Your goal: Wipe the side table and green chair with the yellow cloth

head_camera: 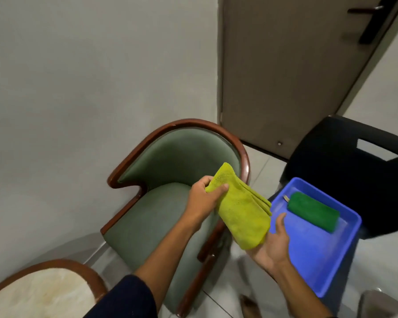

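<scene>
A folded yellow cloth (244, 212) hangs in the air over the right arm of the green chair (152, 216). My left hand (205, 193) pinches the cloth's upper end. My right hand (274, 246) lies palm up under the cloth's lower end, with its thumb on the rim of a blue tray (313, 249). The chair has green padding and a curved dark wood frame and stands against the wall. The side table (39, 292), round with a pale stone top and wooden rim, shows at the lower left corner.
A rolled green cloth (313, 212) lies in the blue tray, which rests on a black plastic chair (345, 161) to the right. A closed door (285, 72) stands behind it. The floor is pale tile.
</scene>
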